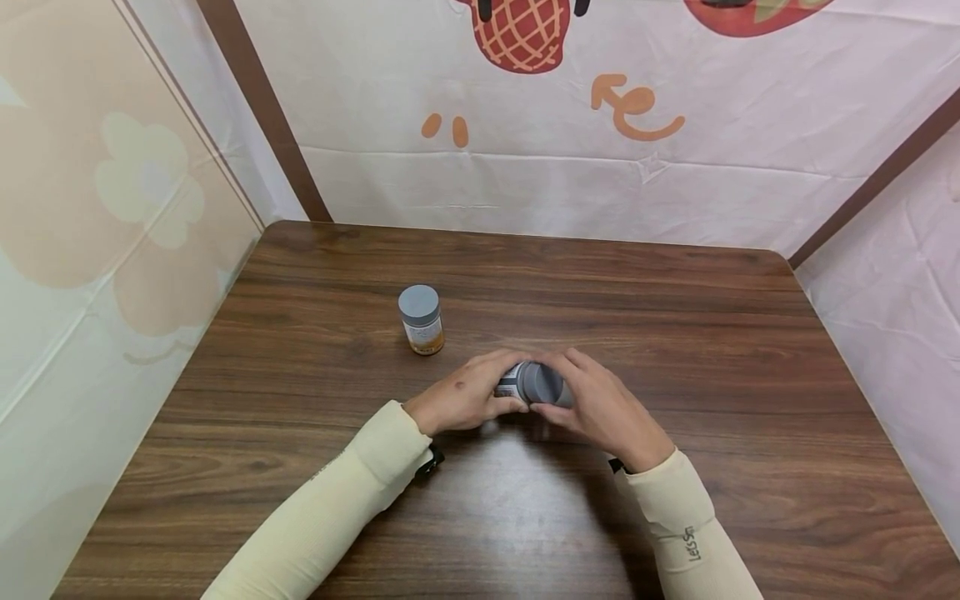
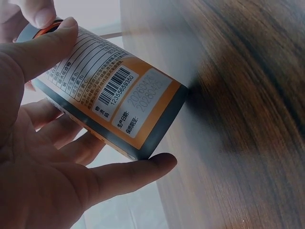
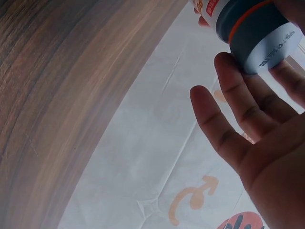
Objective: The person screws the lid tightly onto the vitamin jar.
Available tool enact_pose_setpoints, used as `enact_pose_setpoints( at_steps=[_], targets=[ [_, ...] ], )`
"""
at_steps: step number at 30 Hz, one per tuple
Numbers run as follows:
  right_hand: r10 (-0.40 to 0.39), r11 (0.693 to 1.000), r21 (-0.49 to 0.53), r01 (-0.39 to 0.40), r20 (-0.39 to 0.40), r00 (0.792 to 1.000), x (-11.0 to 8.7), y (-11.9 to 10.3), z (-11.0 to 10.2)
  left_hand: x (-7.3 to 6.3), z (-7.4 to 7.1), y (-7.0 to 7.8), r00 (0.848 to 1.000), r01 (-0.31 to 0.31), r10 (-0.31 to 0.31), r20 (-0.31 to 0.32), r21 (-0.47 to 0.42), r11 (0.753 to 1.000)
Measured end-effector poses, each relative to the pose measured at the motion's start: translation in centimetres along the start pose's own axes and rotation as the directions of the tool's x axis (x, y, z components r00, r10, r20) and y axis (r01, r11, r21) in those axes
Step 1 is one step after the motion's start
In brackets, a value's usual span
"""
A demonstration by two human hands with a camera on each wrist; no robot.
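Observation:
Between both hands a supplement bottle (image 2: 119, 90) is held tilted just over the table; whether its base edge touches the wood I cannot tell. My left hand (image 1: 472, 390) grips the body, thumb across the printed label with barcode, one finger by the base. My right hand (image 1: 603, 408) holds the grey lid (image 1: 542, 383) between thumb and fingers, while its other fingers (image 3: 214, 119) stand off. An orange ring (image 3: 245, 19) shows around the dark neck-and-lid area. Behind and left, a second grey-lidded bottle (image 1: 422, 321) stands upright, apart from the hands.
The brown wooden table (image 1: 600, 300) carries both bottles' surroundings. A printed white cloth (image 1: 555, 183) hangs behind its far edge, with more cloth along the left (image 1: 112, 250) and right sides.

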State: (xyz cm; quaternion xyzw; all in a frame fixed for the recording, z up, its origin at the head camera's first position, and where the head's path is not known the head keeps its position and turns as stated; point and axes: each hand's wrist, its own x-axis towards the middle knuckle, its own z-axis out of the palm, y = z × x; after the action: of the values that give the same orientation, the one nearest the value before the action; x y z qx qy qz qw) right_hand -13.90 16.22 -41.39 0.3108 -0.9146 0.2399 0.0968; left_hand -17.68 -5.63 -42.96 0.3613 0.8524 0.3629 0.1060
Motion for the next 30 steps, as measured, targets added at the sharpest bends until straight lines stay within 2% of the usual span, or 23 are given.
enact_pose_setpoints(
  at_steps=[5,10,13,18,20,30],
  targets=[
    [0.059,0.998,0.003,-0.059,-0.007,0.998,0.05,-0.11,0.29,-0.01,-0.05,0.00,1.000,-0.007,0.007,0.001,0.001,1.000],
    [0.112,0.993,0.020,-0.113,0.027,0.993,0.16,-0.14,0.36,-0.05,-0.11,-0.02,1.000,-0.002,0.002,0.007,0.001,1.000],
    [0.078,0.997,0.020,-0.079,0.046,0.996,0.18,-0.02,0.25,-0.06,-0.13,-0.09,1.000,0.000,0.000,0.011,0.008,1.000],
    [-0.073,0.997,0.031,0.072,0.035,0.997,0.27,0.41,0.14,0.01,-0.17,-0.08,1.000,0.004,-0.004,0.014,0.006,1.000],
    [-0.104,0.994,0.038,0.103,0.027,0.994,0.27,0.52,0.17,0.02,-0.17,-0.04,1.000,0.009,-0.009,0.016,0.001,1.000],
    [-0.061,0.997,0.050,0.062,-0.005,0.998,0.16,0.31,0.41,0.01,-0.12,-0.01,1.000,0.007,-0.007,0.013,-0.005,1.000]
  ],
)
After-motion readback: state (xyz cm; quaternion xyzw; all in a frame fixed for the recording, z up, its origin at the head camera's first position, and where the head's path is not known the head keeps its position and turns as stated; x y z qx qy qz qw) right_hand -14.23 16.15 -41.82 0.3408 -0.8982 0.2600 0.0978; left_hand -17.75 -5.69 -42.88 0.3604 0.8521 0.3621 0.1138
